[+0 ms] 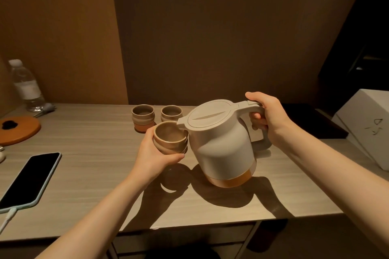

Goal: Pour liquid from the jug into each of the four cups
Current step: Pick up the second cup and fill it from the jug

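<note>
I have the beige lidded jug (221, 143) lifted off the wooden table (94, 164) by its loop handle, my right hand (267, 120) wrapped closed around the grip with the thumb lying along the top bar near the lid hinge; that thumb placement looks to me like it steadies the lid while the body tips. The jug is tilted, its orange base band swung toward me and to the right, its long axis leaning up and away to the left, so the spout corner points left and down at the held cup (170, 139). My left hand (153, 153) is curled under and around that cup, fingers (176, 156) cupping its lower wall and thumb on the near-left side, holding it raised clear of the table just beside the spout, rim nearly touching it; I judge the cup is brought up to meet the spout to shorten the fall of liquid. I cannot make out a stream or a liquid level inside. Two more ribbed cups, the left cup (143, 115) and the right cup (171, 113), stand upright side by side farther back; a fourth I cannot see. A dark phone (29, 178) lies well to the left, a water bottle (25, 86) at the far corner.
</note>
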### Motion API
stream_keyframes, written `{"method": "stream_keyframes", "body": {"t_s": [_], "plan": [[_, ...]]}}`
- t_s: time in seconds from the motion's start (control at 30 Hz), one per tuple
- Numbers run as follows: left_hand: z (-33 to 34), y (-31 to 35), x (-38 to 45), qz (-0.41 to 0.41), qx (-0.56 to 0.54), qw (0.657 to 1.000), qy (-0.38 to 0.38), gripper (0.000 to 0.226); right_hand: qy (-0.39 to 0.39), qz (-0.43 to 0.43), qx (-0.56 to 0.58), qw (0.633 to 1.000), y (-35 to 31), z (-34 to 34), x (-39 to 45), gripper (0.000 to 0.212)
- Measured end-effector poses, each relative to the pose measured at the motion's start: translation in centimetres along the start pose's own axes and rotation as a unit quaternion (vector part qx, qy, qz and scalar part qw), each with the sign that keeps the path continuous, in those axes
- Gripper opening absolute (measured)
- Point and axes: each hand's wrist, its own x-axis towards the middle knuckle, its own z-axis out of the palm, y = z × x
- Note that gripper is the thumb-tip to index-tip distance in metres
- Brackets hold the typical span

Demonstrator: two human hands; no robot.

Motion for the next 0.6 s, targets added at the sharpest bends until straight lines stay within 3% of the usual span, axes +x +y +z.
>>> {"method": "stream_keyframes", "body": {"t_s": [0.6], "plan": [[0.8,-0.7,0.3,0.004,0.011,1.000,-0.008,0.092,-0.015,0.001,-0.059,0.998,-1.6,0.2,0.9,0.044]]}}
